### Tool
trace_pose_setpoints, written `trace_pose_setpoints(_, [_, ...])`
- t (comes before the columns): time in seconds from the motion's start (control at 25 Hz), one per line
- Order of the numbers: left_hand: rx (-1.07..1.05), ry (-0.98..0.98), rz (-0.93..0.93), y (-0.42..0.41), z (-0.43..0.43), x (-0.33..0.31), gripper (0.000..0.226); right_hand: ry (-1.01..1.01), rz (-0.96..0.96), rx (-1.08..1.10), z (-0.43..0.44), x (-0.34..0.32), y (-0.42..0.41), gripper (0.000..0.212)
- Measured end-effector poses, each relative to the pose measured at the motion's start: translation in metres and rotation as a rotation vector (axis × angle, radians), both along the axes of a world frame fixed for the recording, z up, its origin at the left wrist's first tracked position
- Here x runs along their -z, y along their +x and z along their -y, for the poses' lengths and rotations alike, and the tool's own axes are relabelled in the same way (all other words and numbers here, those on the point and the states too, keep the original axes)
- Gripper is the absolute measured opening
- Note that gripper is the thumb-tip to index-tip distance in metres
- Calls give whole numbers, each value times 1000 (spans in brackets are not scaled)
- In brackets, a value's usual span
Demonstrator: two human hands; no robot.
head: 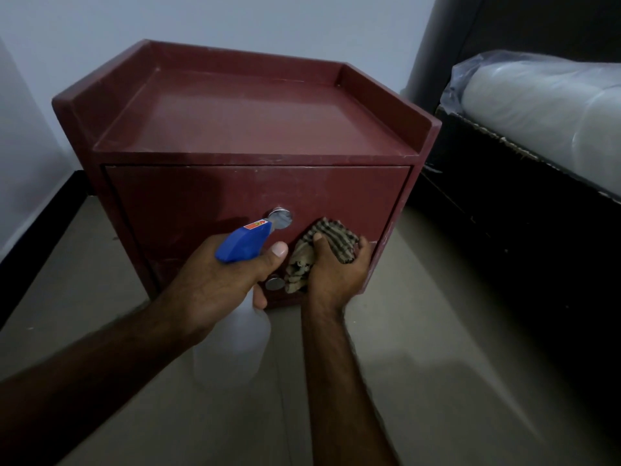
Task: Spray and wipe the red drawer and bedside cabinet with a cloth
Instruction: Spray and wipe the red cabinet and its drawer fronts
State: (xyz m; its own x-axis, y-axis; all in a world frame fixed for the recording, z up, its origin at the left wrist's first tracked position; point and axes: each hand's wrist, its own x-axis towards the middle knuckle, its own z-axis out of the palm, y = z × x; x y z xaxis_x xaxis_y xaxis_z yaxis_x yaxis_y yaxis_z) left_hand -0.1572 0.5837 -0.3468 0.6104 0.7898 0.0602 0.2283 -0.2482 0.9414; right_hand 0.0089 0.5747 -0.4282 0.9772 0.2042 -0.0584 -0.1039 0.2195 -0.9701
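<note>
The red drawer (188,203) sits closed in the front of the cabinet (248,116), which stands on the tiled floor (437,331) against a pale wall (268,21). We see a round metal knob (280,216) at the drawer's middle and a second knob (275,283) lower down, partly behind our hands. Our right hand (336,274) has its fingers and thumb curled round a bunched checked cloth (322,242), at the lower right of the drawer front; we cannot tell for sure that the cloth touches the front. Just beside it, our left hand (218,280) grips the neck of a spray bottle (235,348), thumb up along the side, fingers wrapped round it under the blue head (242,243). The nozzle points at the drawer, close to the upper knob. The bottle's clear body hangs below the hand, over the floor. The cabinet top is a shallow tray with a raised rim on three sides. To the right, well apart, stands a dark bed (504,203) with a plastic-wrapped mattress (544,105). A black skirting (43,210) runs along the left wall.
</note>
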Motion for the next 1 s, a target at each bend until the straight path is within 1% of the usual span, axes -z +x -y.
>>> trace_pose_setpoints(0.08, [-4, 4, -3, -1, 1, -2, 51, -14, -12, 13, 1, 3, -1, 66])
trace_pose_setpoints(0.36, [5, 4, 16, -2, 3, -6, 54, 62, 52, 3, -12, -25, -1, 79])
trace_pose_setpoints(0.52, [3, -1, 6, -1, 2, -8, 54, 33, 1, 6, -6, -11, -2, 75])
trace_pose_setpoints(0.68, [-13, -37, 43, -1, 0, -8, 55, 16, -31, -32, -4, -5, -8, 69])
trace_pose_setpoints(0.8, [-36, -67, 78, 1, -3, -8, 56, 37, 8, -54, -8, -18, -11, 75])
trace_pose_setpoints(0.92, [-22, -66, 104, 2, -7, -7, 44, -8, 81, -68, -8, -24, -15, 77])
trace_pose_setpoints(1.0, [-33, -62, 105, 2, -7, -6, 53, -27, 83, -74, -4, -20, -19, 76])
